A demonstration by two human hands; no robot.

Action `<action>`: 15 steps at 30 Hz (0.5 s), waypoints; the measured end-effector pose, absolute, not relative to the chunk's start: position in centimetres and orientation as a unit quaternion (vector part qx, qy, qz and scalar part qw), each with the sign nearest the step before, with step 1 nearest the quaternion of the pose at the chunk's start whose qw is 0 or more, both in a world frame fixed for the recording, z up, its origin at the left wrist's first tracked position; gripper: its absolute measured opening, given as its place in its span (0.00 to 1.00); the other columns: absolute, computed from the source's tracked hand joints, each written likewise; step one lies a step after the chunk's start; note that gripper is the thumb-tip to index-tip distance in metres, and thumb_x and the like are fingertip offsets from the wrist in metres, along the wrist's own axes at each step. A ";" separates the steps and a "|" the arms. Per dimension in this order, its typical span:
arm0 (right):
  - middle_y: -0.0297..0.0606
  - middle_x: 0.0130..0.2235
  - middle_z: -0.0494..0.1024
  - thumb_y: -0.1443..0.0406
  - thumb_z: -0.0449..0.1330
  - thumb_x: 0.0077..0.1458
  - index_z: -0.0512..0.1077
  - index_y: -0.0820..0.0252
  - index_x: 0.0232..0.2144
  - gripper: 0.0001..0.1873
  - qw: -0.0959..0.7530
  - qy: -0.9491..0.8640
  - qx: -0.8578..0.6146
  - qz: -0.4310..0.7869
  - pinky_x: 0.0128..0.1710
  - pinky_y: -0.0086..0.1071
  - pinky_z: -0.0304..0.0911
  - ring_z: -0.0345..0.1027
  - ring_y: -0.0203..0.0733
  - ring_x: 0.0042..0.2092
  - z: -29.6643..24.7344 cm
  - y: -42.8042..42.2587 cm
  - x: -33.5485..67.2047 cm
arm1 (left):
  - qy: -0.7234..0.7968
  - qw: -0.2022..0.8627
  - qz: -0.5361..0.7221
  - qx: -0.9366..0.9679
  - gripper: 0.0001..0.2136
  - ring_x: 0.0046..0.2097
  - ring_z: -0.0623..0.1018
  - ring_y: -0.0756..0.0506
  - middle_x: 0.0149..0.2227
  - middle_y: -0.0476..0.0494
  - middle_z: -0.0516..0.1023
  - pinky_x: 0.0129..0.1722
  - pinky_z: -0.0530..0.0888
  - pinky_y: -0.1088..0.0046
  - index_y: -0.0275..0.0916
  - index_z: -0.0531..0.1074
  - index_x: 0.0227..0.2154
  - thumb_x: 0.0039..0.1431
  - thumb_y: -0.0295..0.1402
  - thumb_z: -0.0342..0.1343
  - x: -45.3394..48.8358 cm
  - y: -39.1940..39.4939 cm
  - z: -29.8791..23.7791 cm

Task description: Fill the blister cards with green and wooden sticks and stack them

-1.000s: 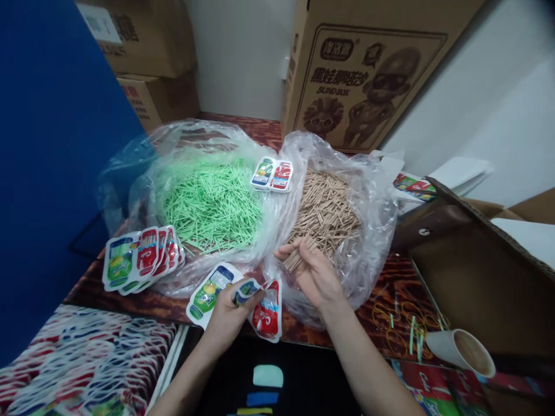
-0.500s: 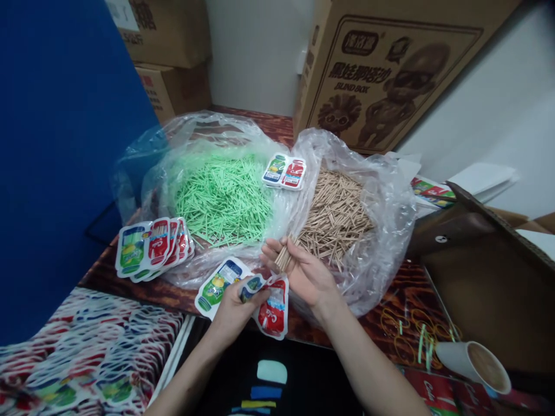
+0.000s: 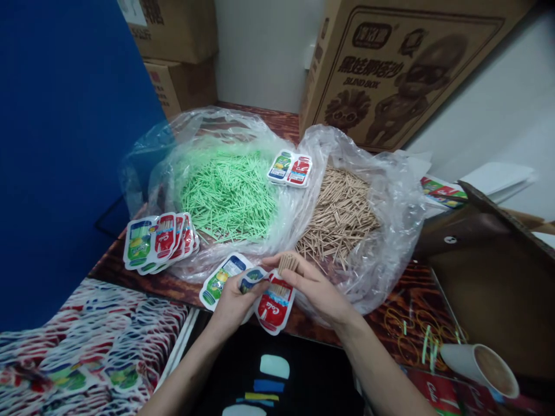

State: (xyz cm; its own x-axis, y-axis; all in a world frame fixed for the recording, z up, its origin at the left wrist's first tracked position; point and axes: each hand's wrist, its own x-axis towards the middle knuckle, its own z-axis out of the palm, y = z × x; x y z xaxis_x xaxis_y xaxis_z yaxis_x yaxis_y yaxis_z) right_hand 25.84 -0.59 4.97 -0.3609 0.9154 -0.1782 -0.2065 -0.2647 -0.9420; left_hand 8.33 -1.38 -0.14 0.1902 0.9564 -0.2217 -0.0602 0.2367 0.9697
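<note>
My left hand [image 3: 236, 297] pinches a twin plastic pouch, whose red Cola half [image 3: 276, 306] hangs to the right. Its green lemon half [image 3: 221, 283] shows on the left, and a folded flap stands between them under my thumb. In my right hand [image 3: 314, 283] is a small bundle of thin brown sticks [image 3: 287, 263], held upright at the top of the red half. Their lower ends appear to be inside it, with brown sticks showing through its clear window. Behind my right hand lies a heap of loose brown sticks [image 3: 344, 211] in a clear plastic bag [image 3: 396, 231].
Green sticks [image 3: 232, 199] fill another clear bag at left. Several filled pouches [image 3: 162, 240] overlap on the table's left edge; more pouches [image 3: 289, 169] lie between the bags. Stacked pouches [image 3: 95, 341] stand lower left. At right are rubber bands [image 3: 407, 346], a tipped paper cup [image 3: 462, 361] and cardboard.
My right hand has brought the brown sticks down from over the bag to the red half's top. The sticks now point into it. My left hand still grips the pouch.
</note>
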 end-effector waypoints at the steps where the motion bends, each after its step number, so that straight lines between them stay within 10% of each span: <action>1: 0.39 0.50 0.75 0.62 0.61 0.56 0.70 0.54 0.47 0.15 0.412 -0.469 -0.404 0.669 0.54 0.39 0.61 0.67 0.44 0.53 5.3 -0.7 26.0 | 0.496 0.599 0.411 0.476 0.09 0.30 0.74 0.47 0.27 0.48 0.78 0.34 0.72 0.72 0.36 0.76 0.27 0.49 0.38 0.62 8.3 -1.3 0.0; 15: 0.40 0.48 0.75 0.65 0.55 0.61 0.74 0.53 0.35 0.08 0.425 -0.673 -0.491 0.353 0.52 0.41 0.57 0.65 0.47 0.52 5.5 -1.9 26.2 | 0.479 0.566 0.427 0.517 0.10 0.37 0.77 0.44 0.33 0.45 0.80 0.42 0.72 0.70 0.37 0.78 0.34 0.52 0.37 0.61 8.4 -1.0 1.2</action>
